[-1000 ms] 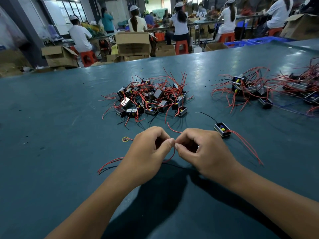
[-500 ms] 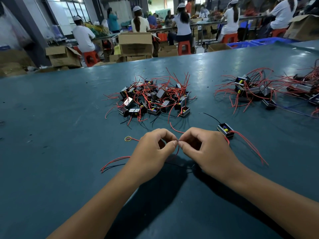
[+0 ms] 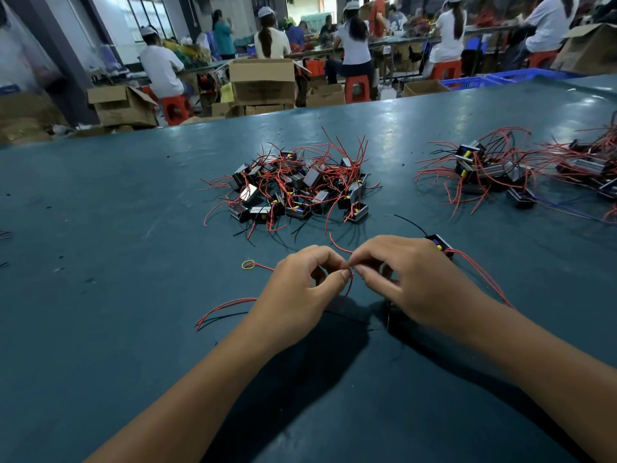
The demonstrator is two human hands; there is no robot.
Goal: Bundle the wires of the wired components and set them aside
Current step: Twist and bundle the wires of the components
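While both hands meet, left hand and right hand pinch red wires.

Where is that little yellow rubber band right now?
The yellow rubber band lies on the table, just left of the left hand, nearer than the middle pile of components.

The right hand hides most of the component behind it.
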